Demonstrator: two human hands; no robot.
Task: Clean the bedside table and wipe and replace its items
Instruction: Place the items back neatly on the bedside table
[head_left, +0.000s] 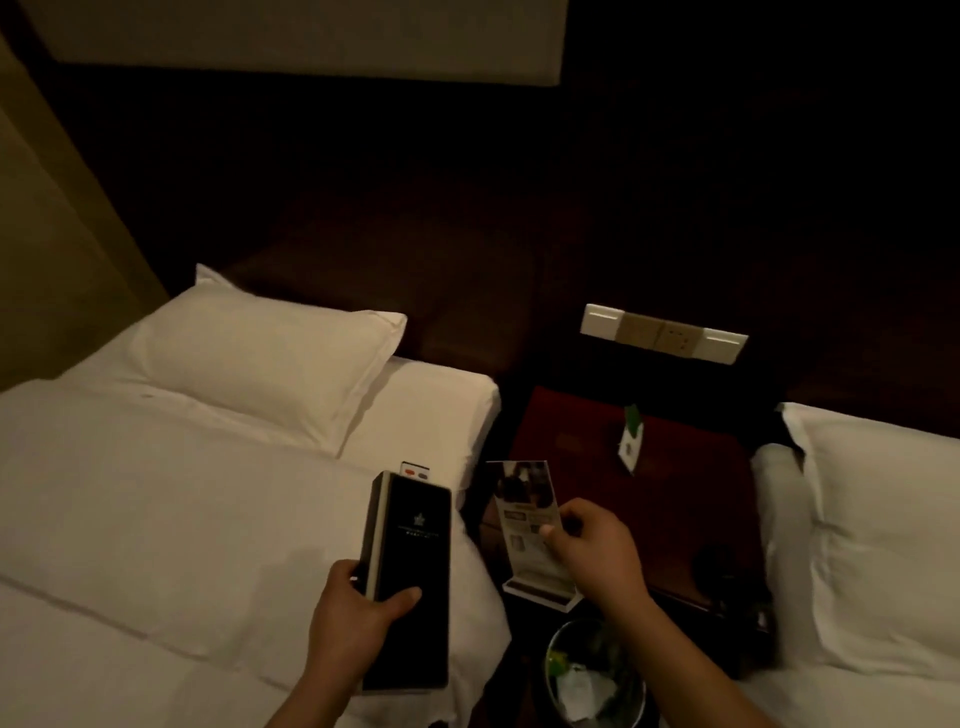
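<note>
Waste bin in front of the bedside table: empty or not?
Not empty. The waste bin holds crumpled white paper and a green scrap, seen through its open top.

We record:
- Counter (691, 499): dark reddish top, lying beneath and beyond the right grip (597, 556).
- Black folder (410, 566): tall and slim, small pale emblem on its face. The left grip (358, 608) holds its lower part, thumb across the front.
- Remote (415, 471): only a pale tip with a red and a dark button shows, just past the folder's far end, beyond the left grip.
- Display card (527, 514): printed sheet in a clear stand, pinched at its right edge by the right grip, base nearest us.
- Tent card (631, 441): small, white and green, standing on the counter well beyond the right grip.
</note>
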